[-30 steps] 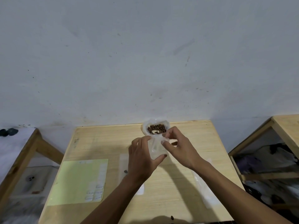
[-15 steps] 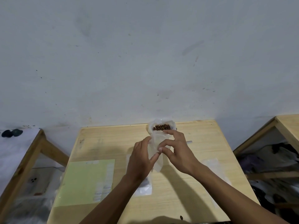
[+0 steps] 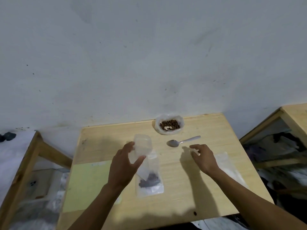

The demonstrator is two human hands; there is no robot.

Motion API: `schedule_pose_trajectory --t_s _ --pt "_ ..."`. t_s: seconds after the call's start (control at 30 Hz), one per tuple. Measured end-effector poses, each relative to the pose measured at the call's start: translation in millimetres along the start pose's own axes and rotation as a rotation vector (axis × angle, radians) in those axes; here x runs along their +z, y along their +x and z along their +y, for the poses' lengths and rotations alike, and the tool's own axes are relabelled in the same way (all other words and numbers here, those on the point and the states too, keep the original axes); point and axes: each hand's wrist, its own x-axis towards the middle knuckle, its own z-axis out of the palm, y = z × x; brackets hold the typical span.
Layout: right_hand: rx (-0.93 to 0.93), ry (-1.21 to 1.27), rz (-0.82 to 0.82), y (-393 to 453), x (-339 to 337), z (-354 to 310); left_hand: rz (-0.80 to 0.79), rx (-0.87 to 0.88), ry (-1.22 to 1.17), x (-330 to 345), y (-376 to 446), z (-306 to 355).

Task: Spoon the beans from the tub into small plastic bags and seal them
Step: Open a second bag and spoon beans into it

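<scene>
A white tub [image 3: 169,132] of brown beans [image 3: 169,125] stands at the table's far edge. A metal spoon [image 3: 182,141] lies just in front of it, bowl to the left. My left hand [image 3: 123,165] holds an empty clear plastic bag [image 3: 142,146] upright, its mouth spread open. Under that hand a filled bag [image 3: 150,181] with dark beans lies flat on the table. My right hand [image 3: 203,156] hovers with fingers apart, a little below and right of the spoon, holding nothing.
A green sheet [image 3: 88,183] covers the wooden table's [image 3: 207,130] left part. A stack of clear empty bags [image 3: 227,166] lies at the right. One loose bean [image 3: 194,213] sits near the front edge. Other wooden tables [image 3: 295,112] stand on both sides.
My right hand let go of the bag and moved right, toward the spoon. My left hand now holds the opened bag alone. The camera tilted, showing the spoon and the filled bag.
</scene>
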Motion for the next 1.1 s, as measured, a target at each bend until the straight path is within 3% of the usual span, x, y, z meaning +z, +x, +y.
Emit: schedule_pose_trajectory --t_s 0.13,0.27,0.63,0.7,0.77,0.83,1.0,1.1 --pt "-0.018 -0.274 -0.053 29 2 12 0.014 -0.054 -0.008 2 10 -2" --pt "-0.158 -0.486 -0.065 58 2 8 0.029 -0.101 -0.007 4 20 1" --pt "-0.288 -0.559 -0.123 82 5 9 -0.061 -0.147 -0.016 35 38 13" --pt "-0.312 -0.447 -0.203 79 0 1 -0.075 -0.155 -0.020 42 45 18" --pt "-0.278 -0.184 -0.362 80 -11 -4 -0.088 -0.149 -0.007 47 50 21" --pt "-0.298 -0.035 -0.405 85 -27 -7 -0.095 -0.145 -0.004 50 54 23" --pt "-0.342 -0.050 -0.247 112 -70 -25 -0.117 -0.134 0.046 51 65 21" --pt "-0.279 0.132 -0.099 127 -85 -39 -0.169 -0.109 0.098 52 74 25"
